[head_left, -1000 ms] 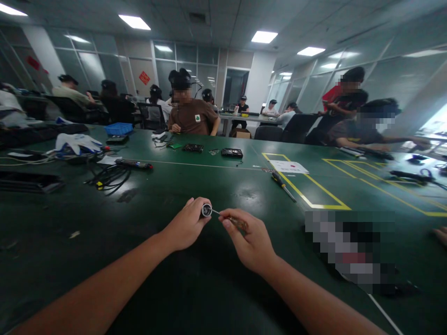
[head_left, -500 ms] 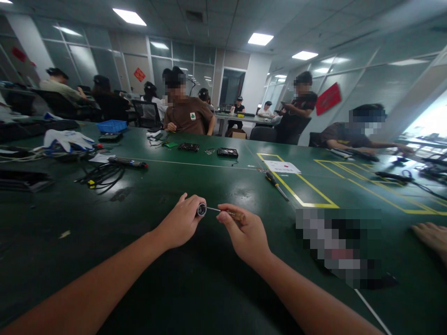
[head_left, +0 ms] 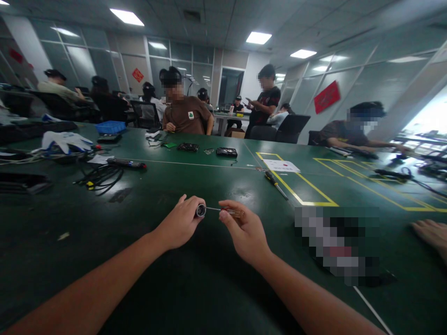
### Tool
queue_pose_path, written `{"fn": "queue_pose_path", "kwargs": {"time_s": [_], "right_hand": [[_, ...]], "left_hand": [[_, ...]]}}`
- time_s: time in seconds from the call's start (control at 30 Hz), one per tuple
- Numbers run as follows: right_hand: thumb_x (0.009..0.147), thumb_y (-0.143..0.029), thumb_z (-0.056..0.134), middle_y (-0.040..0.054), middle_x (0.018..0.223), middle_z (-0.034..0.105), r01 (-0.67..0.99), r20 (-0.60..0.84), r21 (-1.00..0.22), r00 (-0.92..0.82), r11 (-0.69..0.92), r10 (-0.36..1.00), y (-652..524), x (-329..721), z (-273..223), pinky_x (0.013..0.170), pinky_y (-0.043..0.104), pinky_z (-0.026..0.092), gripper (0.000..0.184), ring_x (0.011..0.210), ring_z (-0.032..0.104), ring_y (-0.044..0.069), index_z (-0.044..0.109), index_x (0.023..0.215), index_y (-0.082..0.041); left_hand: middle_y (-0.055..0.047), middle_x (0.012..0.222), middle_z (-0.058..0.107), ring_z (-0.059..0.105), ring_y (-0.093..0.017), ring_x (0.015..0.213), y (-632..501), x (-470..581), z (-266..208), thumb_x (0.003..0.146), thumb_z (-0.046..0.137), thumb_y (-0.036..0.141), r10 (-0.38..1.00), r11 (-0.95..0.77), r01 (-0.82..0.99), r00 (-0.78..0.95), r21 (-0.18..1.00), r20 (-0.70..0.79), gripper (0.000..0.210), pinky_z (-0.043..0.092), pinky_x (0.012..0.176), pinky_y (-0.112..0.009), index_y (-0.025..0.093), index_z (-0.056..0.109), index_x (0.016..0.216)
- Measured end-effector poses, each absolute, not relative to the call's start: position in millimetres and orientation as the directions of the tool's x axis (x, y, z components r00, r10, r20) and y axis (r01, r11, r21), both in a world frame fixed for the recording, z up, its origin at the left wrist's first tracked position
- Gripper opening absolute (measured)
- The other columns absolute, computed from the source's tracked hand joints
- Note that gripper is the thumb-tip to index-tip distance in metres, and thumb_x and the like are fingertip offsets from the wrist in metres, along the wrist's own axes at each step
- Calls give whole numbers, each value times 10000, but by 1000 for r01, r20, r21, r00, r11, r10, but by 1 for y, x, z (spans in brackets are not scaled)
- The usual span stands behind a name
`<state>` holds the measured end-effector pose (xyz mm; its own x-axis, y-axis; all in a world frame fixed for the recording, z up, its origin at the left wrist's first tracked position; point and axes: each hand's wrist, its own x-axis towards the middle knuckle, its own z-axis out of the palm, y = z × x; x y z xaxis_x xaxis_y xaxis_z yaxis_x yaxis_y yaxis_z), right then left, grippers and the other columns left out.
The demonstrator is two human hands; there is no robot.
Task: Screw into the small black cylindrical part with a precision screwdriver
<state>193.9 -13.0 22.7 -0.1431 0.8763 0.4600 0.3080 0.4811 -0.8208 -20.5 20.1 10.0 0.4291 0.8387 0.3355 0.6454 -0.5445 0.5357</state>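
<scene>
Near the middle of the view, my left hand (head_left: 179, 222) is wrapped round a dark cylindrical part (head_left: 200, 211) with a silvery ring at its open end. Most of that part is hidden in my palm. My right hand (head_left: 246, 230) grips a small screwdriver (head_left: 237, 213) by its clear amber handle. Its thin shaft points left, and the tip reaches the rim of the cylindrical part; whether it goes inside I cannot tell. Both hands are held above the green table (head_left: 195, 288).
A yellow-and-black screwdriver (head_left: 275, 184) lies beyond my right hand by a paper sheet (head_left: 281, 165). Black cables (head_left: 104, 178) and a pen-shaped tool (head_left: 126, 163) lie left. A blurred-out object (head_left: 335, 246) is right, near another person's hand (head_left: 431, 235). Gloves (head_left: 66, 141) lie far left.
My hands keep nearly the same pose; the screwdriver handle has turned slightly in my right fingers. In the background, a standing person has moved left.
</scene>
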Motion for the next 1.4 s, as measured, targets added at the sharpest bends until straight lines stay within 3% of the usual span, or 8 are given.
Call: {"fn": "queue_pose_path", "kwargs": {"time_s": [0.13,0.27,0.43,0.67,0.97,1.1,1.27,1.4], "right_hand": [[950,-333,673,46,976,787,325,496,-790,-160,520,853,-17,192,25,837,376,603,211,883,755,212,745,1134,-260],[945,-299,674,36,984,791,379,502,-746,-220,548,836,-20,192,29,829,378,603,177,862,748,206,762,1096,-271],[984,-396,625,38,914,781,250,454,-830,-215,498,865,-19,192,28,791,356,602,232,844,752,204,737,1131,-255],[1012,-418,590,44,904,767,298,488,-810,-135,505,863,-17,194,25,806,351,578,243,851,751,202,675,1157,-242],[1029,-388,558,39,888,761,349,551,-753,-127,558,824,-19,197,28,787,345,566,199,819,748,197,663,1117,-244],[1023,-349,559,44,928,780,386,507,-740,-218,551,834,-19,194,29,806,347,573,183,857,758,208,667,1128,-246],[1004,-285,572,43,981,780,490,517,-637,-301,595,801,-23,193,38,825,346,560,154,883,744,212,694,1089,-246],[988,-294,594,37,932,777,506,520,-624,-301,596,800,-23,193,40,803,351,556,155,842,738,213,713,1077,-251]], "left_hand": [[-56,1063,635,580,-260,1039,18,-20,14,973,484,204,854,-519,642,406,564,325,98,263,1175,-681,212,535,1056],[-55,1077,642,584,-264,1071,19,-20,12,979,485,226,860,-509,639,398,576,319,107,222,1200,-677,214,531,1074],[-26,1031,650,608,-244,1065,24,-21,6,982,497,240,859,-511,636,407,578,311,100,148,1236,-668,230,535,1074],[-15,1040,646,602,-234,1059,23,-21,8,979,516,236,848,-529,629,421,570,322,104,140,1243,-655,233,530,1082],[-50,1033,612,582,-257,1018,23,-20,9,946,534,206,894,-449,659,336,603,297,199,349,1141,-635,216,548,1144],[-44,1035,628,594,-262,1047,22,-20,8,944,527,189,880,-475,650,355,593,316,160,309,1172,-653,221,548,1099],[-22,1027,647,619,-245,1063,24,-20,6,978,507,220,845,-535,655,408,534,346,85,146,1237,-678,228,535,1058],[-24,1039,643,618,-237,1052,23,-21,8,1000,477,223,819,-572,676,443,465,364,89,143,1231,-689,222,536,1068]]}}
